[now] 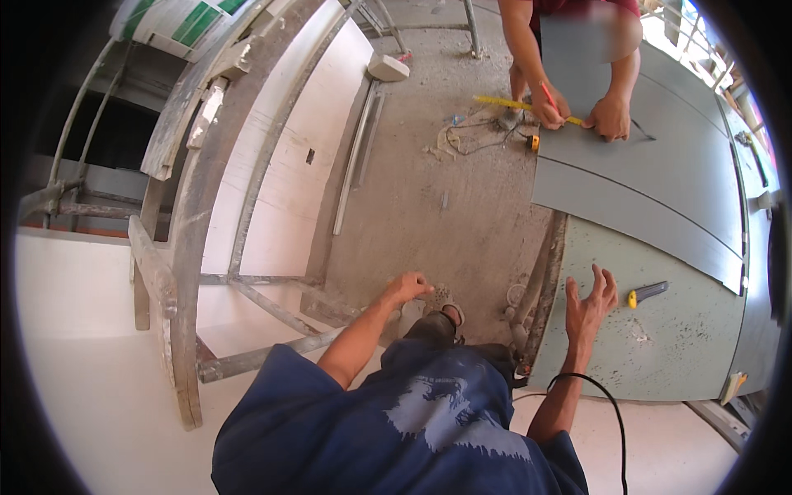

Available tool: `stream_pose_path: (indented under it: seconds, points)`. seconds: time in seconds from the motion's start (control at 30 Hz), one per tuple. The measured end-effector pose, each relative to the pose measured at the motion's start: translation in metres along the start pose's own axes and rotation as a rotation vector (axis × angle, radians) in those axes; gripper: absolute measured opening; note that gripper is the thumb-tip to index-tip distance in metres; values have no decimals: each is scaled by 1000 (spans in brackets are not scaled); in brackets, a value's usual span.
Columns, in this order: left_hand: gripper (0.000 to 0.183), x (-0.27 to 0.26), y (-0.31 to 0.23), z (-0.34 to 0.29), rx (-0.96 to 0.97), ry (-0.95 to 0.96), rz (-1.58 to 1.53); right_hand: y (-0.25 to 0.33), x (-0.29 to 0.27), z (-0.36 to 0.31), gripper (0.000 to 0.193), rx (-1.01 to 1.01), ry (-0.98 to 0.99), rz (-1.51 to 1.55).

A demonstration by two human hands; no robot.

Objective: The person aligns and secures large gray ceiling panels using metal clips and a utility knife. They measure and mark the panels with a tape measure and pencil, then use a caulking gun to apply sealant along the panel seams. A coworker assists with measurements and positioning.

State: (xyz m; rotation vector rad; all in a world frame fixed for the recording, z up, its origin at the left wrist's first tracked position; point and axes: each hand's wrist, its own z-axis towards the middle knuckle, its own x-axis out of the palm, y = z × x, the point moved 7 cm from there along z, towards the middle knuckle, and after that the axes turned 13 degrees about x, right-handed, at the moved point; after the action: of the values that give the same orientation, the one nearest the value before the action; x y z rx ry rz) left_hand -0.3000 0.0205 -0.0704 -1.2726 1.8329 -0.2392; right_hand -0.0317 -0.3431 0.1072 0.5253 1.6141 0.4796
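My left hand (pixel 407 287) is held out over the floor near my foot, its fingers curled together. Whatever lies inside them, if anything, is too small to see. My right hand (pixel 590 307) hovers above a pale green board (pixel 668 351) with its fingers spread and nothing in them. Just right of it on the board lies a utility knife (pixel 649 294) with a grey and yellow handle. Past the board, a co-worker's hands (pixel 609 118) rest at a grey panel (pixel 631 177), with a red pencil (pixel 548 93) and a yellow measuring tape (pixel 516 103).
Metal scaffold tubes (pixel 247 206) and a wooden frame (pixel 191 247) stand along the left. A black cable (pixel 615 404) loops beside my right arm. A light block (pixel 388 68) and a metal strip (pixel 355 169) lie on the floor. A brush (pixel 733 386) sits at the board's right corner.
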Motion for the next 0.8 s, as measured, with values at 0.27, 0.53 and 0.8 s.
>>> stream_pose_path:
  seconds: [0.27, 0.53, 0.8]
  points:
    - [26, -103, 131, 15, -62, -38, 90, 25, 75, -14, 89, 108, -162, -378]
    - [22, -84, 234, 79, -297, 114, 76, 30, 104, 2, 93, 255, -237, -533]
    - [34, -87, 445, 286, -192, -245, 145, 32, 143, 10, 92, 220, -565, -722]
